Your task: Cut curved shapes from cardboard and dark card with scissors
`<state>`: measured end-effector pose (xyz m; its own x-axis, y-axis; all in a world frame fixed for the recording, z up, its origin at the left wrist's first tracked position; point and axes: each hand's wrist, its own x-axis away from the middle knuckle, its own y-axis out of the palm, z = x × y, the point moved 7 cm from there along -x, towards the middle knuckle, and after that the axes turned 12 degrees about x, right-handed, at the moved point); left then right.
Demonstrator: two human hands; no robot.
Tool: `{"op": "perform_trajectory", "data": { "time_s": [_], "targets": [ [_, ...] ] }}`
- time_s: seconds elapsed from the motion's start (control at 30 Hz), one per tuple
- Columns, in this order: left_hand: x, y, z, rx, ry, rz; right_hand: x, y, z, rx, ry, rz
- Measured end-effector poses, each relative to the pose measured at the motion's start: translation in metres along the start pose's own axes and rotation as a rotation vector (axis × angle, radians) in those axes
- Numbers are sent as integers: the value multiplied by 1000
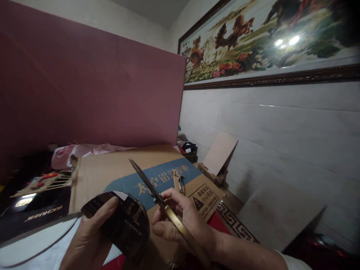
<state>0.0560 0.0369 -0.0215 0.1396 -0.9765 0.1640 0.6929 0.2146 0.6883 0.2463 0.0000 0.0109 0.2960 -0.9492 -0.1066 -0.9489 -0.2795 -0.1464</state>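
My left hand [91, 234] grips a dark, rounded piece with faint lettering [128, 228] by its edge, the thumb pressed on top near a small white patch; I cannot tell its exact kind. In my right hand [185, 221] is a pair of scissors [147, 183] with brass-coloured handles, blades pointing up and left, nearly together. The blades are apart from the dark piece. Beneath both hands lies a flattened cardboard box [95, 168] with a blue printed band and a caution label.
At the left is a black box with lettering [42, 210], red and wooden bits on it. A tall pink panel [92, 82] stands behind. A beige board [221, 152] leans on the tiled wall at right, below a framed horse picture [239, 41].
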Motion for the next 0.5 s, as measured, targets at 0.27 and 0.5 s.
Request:
{"op": "perform_trajectory", "data": {
  "time_s": [0.27,0.5],
  "targets": [
    [4,14,-4,82,-39,17,-15,30,12,-275,-72,141],
    [4,13,-10,83,-99,-4,-21,22,6,-237,-217,294]
  ]
}}
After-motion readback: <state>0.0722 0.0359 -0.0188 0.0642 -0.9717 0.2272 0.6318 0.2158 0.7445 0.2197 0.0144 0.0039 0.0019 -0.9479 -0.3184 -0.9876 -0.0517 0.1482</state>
